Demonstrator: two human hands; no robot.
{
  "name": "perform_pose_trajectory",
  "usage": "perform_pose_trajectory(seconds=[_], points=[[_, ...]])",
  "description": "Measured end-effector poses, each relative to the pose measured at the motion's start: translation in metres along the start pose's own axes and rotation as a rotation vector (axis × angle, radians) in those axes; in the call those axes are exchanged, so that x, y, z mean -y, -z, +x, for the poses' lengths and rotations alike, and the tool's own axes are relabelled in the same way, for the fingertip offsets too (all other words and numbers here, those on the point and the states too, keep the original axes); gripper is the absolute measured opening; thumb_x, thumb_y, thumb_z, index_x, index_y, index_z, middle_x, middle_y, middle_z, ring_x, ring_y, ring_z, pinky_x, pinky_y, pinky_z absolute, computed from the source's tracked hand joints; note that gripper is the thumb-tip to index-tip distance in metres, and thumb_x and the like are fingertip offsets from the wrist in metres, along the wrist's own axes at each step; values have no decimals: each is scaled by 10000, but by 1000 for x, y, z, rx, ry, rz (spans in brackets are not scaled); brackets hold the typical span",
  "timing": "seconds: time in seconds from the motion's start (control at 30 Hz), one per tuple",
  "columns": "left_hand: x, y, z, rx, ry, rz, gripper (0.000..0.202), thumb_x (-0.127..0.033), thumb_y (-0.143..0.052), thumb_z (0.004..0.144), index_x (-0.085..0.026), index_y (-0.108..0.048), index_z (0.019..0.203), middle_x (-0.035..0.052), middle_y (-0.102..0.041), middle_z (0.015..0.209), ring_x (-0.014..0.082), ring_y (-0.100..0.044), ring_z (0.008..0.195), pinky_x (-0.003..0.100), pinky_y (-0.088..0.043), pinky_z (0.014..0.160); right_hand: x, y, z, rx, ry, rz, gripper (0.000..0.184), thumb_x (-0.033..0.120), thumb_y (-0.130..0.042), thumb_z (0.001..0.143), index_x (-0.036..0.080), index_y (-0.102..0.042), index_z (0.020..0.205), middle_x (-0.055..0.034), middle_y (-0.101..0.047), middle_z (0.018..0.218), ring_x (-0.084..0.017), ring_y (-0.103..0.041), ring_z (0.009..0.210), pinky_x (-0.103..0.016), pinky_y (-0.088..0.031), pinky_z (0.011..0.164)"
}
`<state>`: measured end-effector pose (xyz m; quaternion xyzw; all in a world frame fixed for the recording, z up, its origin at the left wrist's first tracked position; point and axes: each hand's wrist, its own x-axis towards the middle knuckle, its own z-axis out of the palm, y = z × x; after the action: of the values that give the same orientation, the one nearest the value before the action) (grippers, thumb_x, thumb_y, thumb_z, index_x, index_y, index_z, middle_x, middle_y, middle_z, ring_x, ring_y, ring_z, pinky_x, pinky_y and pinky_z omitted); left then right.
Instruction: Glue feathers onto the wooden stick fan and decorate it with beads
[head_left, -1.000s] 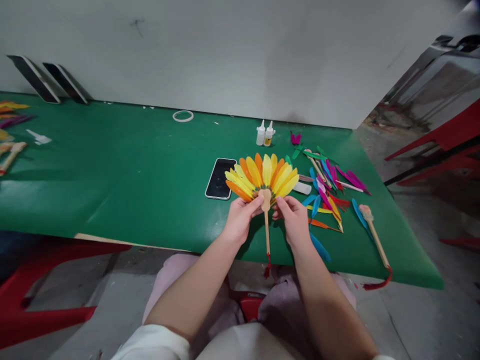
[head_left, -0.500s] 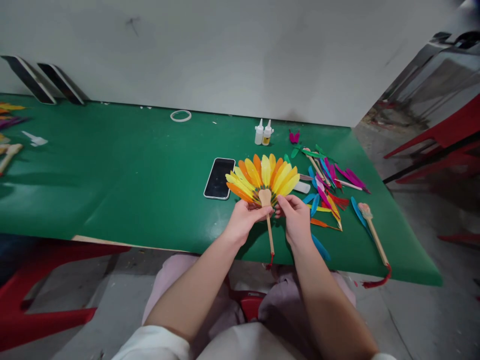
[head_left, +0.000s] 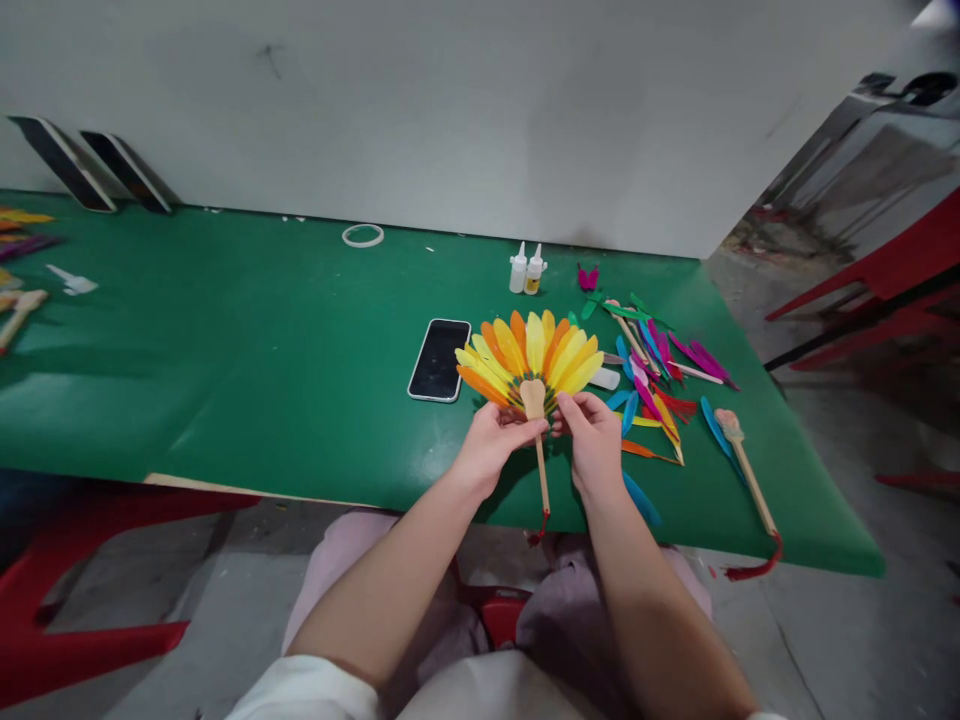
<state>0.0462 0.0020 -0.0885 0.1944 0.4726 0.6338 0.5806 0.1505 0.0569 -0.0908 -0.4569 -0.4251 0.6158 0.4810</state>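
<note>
A feather fan of yellow and orange feathers spreads out over the near side of the green table. Its wooden handle points down toward me, with a red tassel at the end. My left hand grips the fan at the handle's neck, thumb across the front. At the fan's lower right edge, my right hand is closed, with thumb and forefinger pinching the base of the feathers. The fingers behind the fan are partly hidden.
A phone lies left of the fan. Two small glue bottles stand behind it. Loose coloured feathers are heaped to the right, near another wooden stick with a red tassel. Two dark panels lean on the wall at far left.
Both hands keep the same hold on the fan. The whole view has shifted very slightly; nothing has been picked up or let go.
</note>
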Motion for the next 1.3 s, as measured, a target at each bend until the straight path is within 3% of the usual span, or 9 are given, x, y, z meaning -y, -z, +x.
perform_pose_trajectory(seconds=[0.33, 0.8, 0.97, 1.1, 1.2, 1.3], points=[[3, 1, 1, -84, -110, 17, 462, -153, -790, 537, -151, -570, 942, 12, -655, 826, 100, -591, 734, 244, -455, 734, 0, 0, -1, 22, 24, -3, 275, 384, -709, 633, 170, -539, 603, 48, -561, 503, -62, -497, 420, -186, -425, 416], [-2, 1, 0, -89, -125, 37, 486, -150, -795, 532, -154, -549, 950, -2, -650, 811, 98, -586, 724, 238, -458, 721, -1, 1, -2, 51, 29, -25, 298, 412, -695, 647, 168, -531, 602, 48, -561, 517, -61, -488, 422, -188, -423, 424], [-4, 1, 0, -78, -140, 36, 444, -154, -779, 560, -142, -553, 941, 13, -657, 858, 112, -604, 773, 251, -458, 755, -7, -1, -3, 147, 5, -110, 323, 468, -633, 693, 165, -537, 638, 42, -553, 531, -53, -457, 414, -172, -368, 383], [-5, 0, -4, -73, -153, 25, 404, -168, -772, 571, -140, -546, 905, 11, -664, 820, 119, -617, 757, 249, -464, 727, -12, 5, -19, 265, -48, -165, 327, 489, -581, 724, 175, -570, 814, 46, -571, 548, -35, -361, 332, -176, -252, 326], [-2, 3, -9, -97, -140, 29, 402, -157, -783, 550, -139, -547, 875, -15, -645, 744, 96, -602, 699, 225, -453, 695, -17, 18, -46, 256, -78, -251, 351, 458, -626, 687, 175, -582, 890, 14, -621, 586, -76, -474, 397, -198, -347, 384], [7, 5, -16, -89, -105, 8, 422, -146, -788, 541, -142, -544, 885, -29, -626, 723, 76, -583, 682, 211, -443, 706, -25, 33, -78, 224, -101, -379, 296, 430, -663, 660, 162, -616, 777, -23, -637, 604, -142, -599, 560, -234, -441, 504]])
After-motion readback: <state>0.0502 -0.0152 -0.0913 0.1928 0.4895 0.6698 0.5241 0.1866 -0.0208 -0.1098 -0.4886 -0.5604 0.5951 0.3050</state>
